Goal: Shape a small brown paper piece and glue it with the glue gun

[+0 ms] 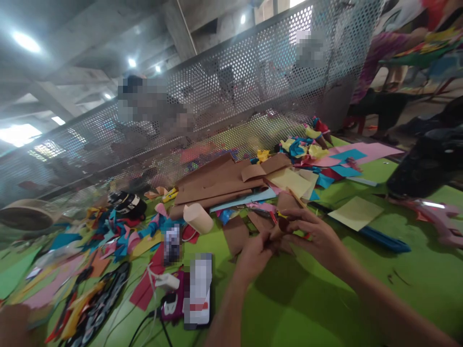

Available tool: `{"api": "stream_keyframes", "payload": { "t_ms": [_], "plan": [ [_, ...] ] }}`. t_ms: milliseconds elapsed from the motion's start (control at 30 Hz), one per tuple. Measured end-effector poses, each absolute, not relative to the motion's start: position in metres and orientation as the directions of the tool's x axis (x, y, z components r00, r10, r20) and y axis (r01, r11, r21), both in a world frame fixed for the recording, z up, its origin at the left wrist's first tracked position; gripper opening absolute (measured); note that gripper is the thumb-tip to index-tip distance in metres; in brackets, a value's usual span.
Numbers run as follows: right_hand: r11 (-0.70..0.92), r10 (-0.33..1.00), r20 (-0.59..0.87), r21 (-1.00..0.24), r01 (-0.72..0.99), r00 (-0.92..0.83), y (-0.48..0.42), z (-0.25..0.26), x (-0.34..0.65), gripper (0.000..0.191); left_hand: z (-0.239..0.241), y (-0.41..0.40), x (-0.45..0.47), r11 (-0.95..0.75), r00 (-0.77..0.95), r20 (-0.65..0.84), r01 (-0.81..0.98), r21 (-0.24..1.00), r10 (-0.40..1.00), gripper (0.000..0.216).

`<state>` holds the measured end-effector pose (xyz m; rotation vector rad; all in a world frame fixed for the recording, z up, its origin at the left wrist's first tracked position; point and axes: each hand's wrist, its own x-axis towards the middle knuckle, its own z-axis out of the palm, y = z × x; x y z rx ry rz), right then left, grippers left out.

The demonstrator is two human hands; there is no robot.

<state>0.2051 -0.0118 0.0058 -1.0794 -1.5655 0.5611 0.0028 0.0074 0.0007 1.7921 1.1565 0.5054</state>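
Observation:
My left hand (pixel 255 253) and my right hand (pixel 314 232) meet over the green table (pixel 311 299), both pinching a small piece of brown paper (pixel 280 226) between their fingertips. The fingers of each hand are closed on it. More brown paper pieces (pixel 236 233) lie just left of my hands. A big stack of brown paper sheets (pixel 220 183) sits behind them, and a pale paper roll (pixel 197 218) lies on its side nearby.
Coloured paper scraps (pixel 119 231) litter the left side, with a phone (pixel 199 289) and a charger cable (pixel 162 284) near me. A yellow sheet (pixel 356 212) and blue strip (pixel 383 239) lie right. A perforated metal screen (pixel 253 82) backs the table; people work behind it.

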Motion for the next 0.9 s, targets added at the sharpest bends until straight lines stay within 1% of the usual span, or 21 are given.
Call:
{"api": "stream_keyframes", "payload": {
  "t_ms": [100, 233, 333, 400, 533, 633, 733, 800, 900],
  "plan": [
    [0.472, 0.863, 0.505, -0.812, 0.342, 0.006, -0.011, 0.006, 0.205, 0.019, 0.006, 0.006, 0.003, -0.167, 0.489, -0.126, 0.512, 0.843, 0.863, 0.013],
    [0.461, 0.87, 0.494, -0.817, 0.345, 0.008, -0.009, 0.005, 0.206, 0.018, 0.011, 0.004, 0.004, -0.205, 0.47, -0.128, 0.593, 0.778, 0.873, 0.014],
    [0.433, 0.883, 0.469, -0.829, 0.353, 0.017, -0.008, 0.003, 0.206, 0.018, 0.01, 0.003, 0.004, -0.241, 0.463, -0.111, 0.633, 0.736, 0.879, 0.015],
    [0.411, 0.89, 0.453, -0.841, 0.352, 0.043, -0.008, 0.002, 0.206, 0.02, 0.01, 0.003, 0.004, -0.251, 0.459, -0.097, 0.637, 0.729, 0.883, 0.015],
    [0.347, 0.908, 0.4, -0.887, 0.305, 0.128, -0.008, 0.003, 0.207, 0.029, 0.014, 0.003, 0.003, -0.218, 0.45, -0.111, 0.617, 0.756, 0.886, 0.02],
    [0.299, 0.929, 0.341, -0.92, 0.253, 0.142, -0.008, 0.004, 0.21, 0.032, 0.017, 0.003, 0.003, -0.186, 0.461, -0.124, 0.569, 0.801, 0.879, 0.026],
    [0.307, 0.936, 0.336, -0.924, 0.228, 0.103, -0.008, 0.004, 0.211, 0.032, 0.018, 0.003, 0.003, -0.147, 0.487, -0.128, 0.488, 0.861, 0.864, 0.027],
    [0.325, 0.938, 0.344, -0.917, 0.232, 0.043, -0.008, 0.003, 0.21, 0.032, 0.018, 0.002, 0.004, -0.116, 0.511, -0.141, 0.439, 0.891, 0.848, 0.027],
    [0.325, 0.945, 0.325, -0.912, 0.251, -0.043, -0.009, 0.001, 0.209, 0.031, 0.019, 0.001, 0.004, -0.09, 0.534, -0.162, 0.414, 0.906, 0.83, 0.027]
  ]
}}
